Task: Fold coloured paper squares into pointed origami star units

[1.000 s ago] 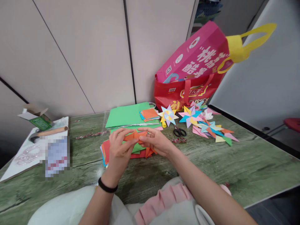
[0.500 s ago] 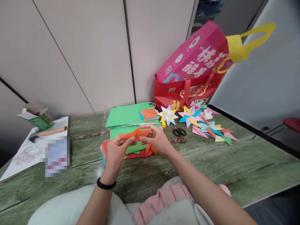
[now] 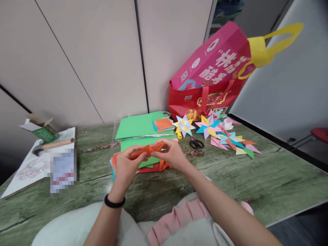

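Note:
A folded piece of orange origami paper [image 3: 149, 149] is pinched between both hands, above the paper stack. My left hand [image 3: 128, 163] grips its left side, thumb near the middle. My right hand [image 3: 171, 154] holds the right side, with the pointed end by its fingertips. Under the hands lie green paper sheets [image 3: 130, 145] on red and other coloured sheets. Another orange folded piece [image 3: 164, 165] rests on the stack's right edge, partly behind my right hand.
Black-handled scissors [image 3: 196, 143], folded paper stars [image 3: 184, 125] and loose folded pieces [image 3: 232, 141] lie to the right. Small coloured squares [image 3: 163, 123] sit on the green pack. A red bag [image 3: 189, 102] stands behind. At left are a hammer-like tool [image 3: 57, 143] and a green box [image 3: 44, 133].
The orange paper has been tilted and looks narrower, with its folds pressed closer together. Both hands stay in nearly the same place, their thumbs slightly shifted.

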Demonstrator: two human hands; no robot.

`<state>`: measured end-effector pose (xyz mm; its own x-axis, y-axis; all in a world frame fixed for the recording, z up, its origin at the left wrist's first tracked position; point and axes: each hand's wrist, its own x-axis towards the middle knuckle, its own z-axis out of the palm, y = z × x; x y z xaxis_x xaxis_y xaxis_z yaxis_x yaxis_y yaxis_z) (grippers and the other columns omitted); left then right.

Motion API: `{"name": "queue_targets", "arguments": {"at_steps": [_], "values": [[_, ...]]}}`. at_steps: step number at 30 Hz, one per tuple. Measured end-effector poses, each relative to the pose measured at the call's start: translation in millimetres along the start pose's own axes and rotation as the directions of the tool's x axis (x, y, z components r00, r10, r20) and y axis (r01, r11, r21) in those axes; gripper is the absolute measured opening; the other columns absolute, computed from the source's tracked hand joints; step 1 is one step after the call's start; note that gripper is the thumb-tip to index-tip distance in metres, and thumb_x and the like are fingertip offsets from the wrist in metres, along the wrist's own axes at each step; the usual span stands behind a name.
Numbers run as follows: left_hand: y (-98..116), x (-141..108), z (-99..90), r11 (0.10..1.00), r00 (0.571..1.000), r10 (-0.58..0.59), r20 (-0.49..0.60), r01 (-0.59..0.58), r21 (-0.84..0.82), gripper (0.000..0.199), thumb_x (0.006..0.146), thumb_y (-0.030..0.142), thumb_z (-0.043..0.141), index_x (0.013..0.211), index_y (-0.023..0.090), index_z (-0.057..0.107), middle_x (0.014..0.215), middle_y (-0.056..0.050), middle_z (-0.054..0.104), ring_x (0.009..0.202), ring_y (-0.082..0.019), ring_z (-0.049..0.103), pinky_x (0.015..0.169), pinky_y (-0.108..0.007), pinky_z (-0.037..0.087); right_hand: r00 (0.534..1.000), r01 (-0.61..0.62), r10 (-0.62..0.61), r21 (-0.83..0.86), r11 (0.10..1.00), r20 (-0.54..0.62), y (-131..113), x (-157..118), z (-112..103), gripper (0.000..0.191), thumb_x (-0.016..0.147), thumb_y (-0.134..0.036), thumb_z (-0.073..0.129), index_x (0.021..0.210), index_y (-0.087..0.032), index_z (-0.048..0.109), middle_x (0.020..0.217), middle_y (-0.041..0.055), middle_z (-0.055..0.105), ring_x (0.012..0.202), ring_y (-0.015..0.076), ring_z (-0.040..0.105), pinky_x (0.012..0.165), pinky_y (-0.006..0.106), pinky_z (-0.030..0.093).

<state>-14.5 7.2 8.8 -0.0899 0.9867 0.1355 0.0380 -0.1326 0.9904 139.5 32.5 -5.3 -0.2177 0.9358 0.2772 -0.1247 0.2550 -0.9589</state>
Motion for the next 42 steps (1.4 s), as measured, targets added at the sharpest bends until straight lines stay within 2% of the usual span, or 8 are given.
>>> {"name": "queue_targets", "arguments": {"at_steps": [6,12,15,21,25,34,39,42], "values": [[2.2,0.1,-0.1,0.978,0.988,0.116,0.105,-0.132,0.162,0.025,0.059,0.022,0.075,0.083,0.017,0.068,0.084,-0.006,0.072,0.079,-0.022,0.068,0.071,-0.031,0.055,0.987,0.152,-0.158,-0.208,0.966,-0.012,4.9,-2.0,-0.7,0.009,0.068,-0.018,0.062,0.076,-0.017,0.061,0.074,0.0032,0.063,0.067,0.0149,0.059,0.058,0.025,0.048],[-0.8,0.4,-0.3,0.85,0.925,0.358,0.125,-0.378,0.366,0.021,0.064,0.023,0.071,0.085,0.019,0.069,0.085,-0.005,0.072,0.079,-0.02,0.066,0.075,-0.032,0.053,0.931,0.342,-0.363,-0.426,0.837,0.033,-1.0,-5.2,-0.6,0.015,0.071,-0.01,0.057,0.082,-0.018,0.064,0.076,0.0029,0.064,0.07,0.0138,0.058,0.059,0.023,0.046],[-5.0,2.0,-1.3,0.809,0.887,0.442,0.134,-0.458,0.367,0.019,0.067,0.024,0.069,0.086,0.02,0.069,0.089,-0.005,0.07,0.086,-0.02,0.064,0.078,-0.033,0.051,0.894,0.414,-0.447,-0.46,0.785,0.041,-3.0,-6.8,0.2,0.014,0.074,-0.01,0.056,0.082,-0.018,0.064,0.077,0.0029,0.064,0.069,0.0126,0.057,0.058,0.022,0.045],[-5.6,0.3,-0.3,0.805,0.872,0.467,0.145,-0.488,0.338,0.021,0.07,0.024,0.067,0.091,0.021,0.067,0.091,-0.004,0.07,0.086,-0.018,0.063,0.078,-0.03,0.05,0.849,0.485,-0.525,-0.476,0.734,0.056,-2.9,-9.1,1.5,0.013,0.076,-0.01,0.056,0.083,-0.017,0.063,0.078,0.0039,0.064,0.071,0.0131,0.057,0.061,0.023,0.045],[-1.2,-2.6,0.9,0.804,0.876,0.468,0.117,-0.477,0.356,0.019,0.07,0.026,0.067,0.089,0.02,0.068,0.089,-0.004,0.07,0.082,-0.018,0.064,0.075,-0.03,0.05,0.869,0.462,-0.491,-0.457,0.76,0.063,-3.8,-8.4,2.6,0.014,0.075,-0.01,0.056,0.085,-0.017,0.064,0.08,0.0044,0.064,0.072,0.0132,0.057,0.061,0.024,0.046],[-2.6,-3.7,0.0,0.87,0.93,0.366,0.015,-0.348,0.348,0.011,0.068,0.029,0.068,0.075,0.02,0.069,0.075,-0.002,0.071,0.07,-0.016,0.063,0.067,-0.026,0.049,0.966,0.259,-0.249,-0.226,0.939,0.07,-5.3,-5.8,2.9,0.009,0.073,-0.023,0.061,0.075,-0.015,0.064,0.072,0.0027,0.062,0.067,0.0131,0.057,0.057,0.023,0.047],[1.8,-4.4,-0.2,0.933,0.97,0.244,-0.007,-0.233,0.274,0.012,0.067,0.03,0.068,0.065,0.018,0.067,0.064,0.0,0.066,0.06,-0.013,0.058,0.058,-0.023,0.046,0.983,0.128,-0.109,-0.123,0.984,0.148,-3.4,-4.7,0.9,0.012,0.071,-0.026,0.063,0.076,-0.014,0.063,0.07,0.0009,0.061,0.063,0.0121,0.055,0.057,0.023,0.045],[1.5,-2.7,0.0,0.983,0.991,0.131,0.017,-0.132,0.125,0.018,0.065,0.03,0.069,0.056,0.016,0.062,0.054,0.003,0.058,0.051,-0.009,0.05,0.048,-0.019,0.039,0.975,0.015,-0.01,-0.02,1.0,0.222,-1.6,-4.3,-0.6,0.017,0.069,-0.029,0.066,0.077,-0.014,0.062,0.07,0.0001,0.059,0.061,0.0112,0.054,0.058,0.024,0.045]]}}
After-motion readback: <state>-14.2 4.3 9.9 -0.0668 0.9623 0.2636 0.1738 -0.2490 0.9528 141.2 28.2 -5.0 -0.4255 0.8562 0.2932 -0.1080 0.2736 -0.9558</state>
